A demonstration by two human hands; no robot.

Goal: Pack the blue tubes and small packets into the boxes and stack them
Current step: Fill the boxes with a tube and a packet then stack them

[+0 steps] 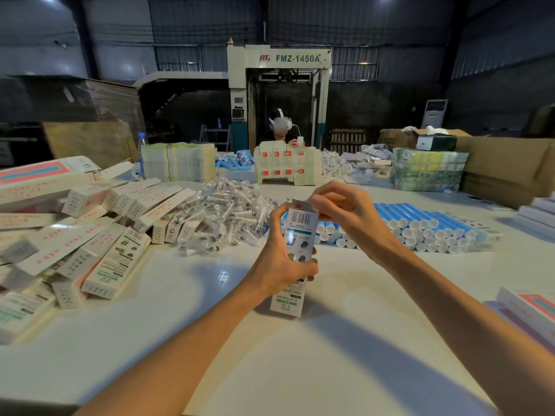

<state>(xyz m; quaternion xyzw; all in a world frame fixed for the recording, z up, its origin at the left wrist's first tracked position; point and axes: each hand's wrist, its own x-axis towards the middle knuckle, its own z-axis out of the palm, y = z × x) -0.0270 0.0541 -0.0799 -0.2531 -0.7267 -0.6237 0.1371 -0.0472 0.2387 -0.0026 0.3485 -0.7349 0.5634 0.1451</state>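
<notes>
A long white printed box stands upright over the white table, and my left hand grips its middle. My right hand pinches the flap at the box's top end. Whatever is inside the box is hidden. Behind my hands lie rows of blue tubes with white caps. A heap of small clear packets spreads at centre left. Filled boxes lie piled in a loose heap on the left.
A person with a white headset sits across the table behind flat box blanks. Stacks of flat cartons, more blue tubes, green bundles and brown cardboard boxes line the far side. Pink-striped boxes sit at right.
</notes>
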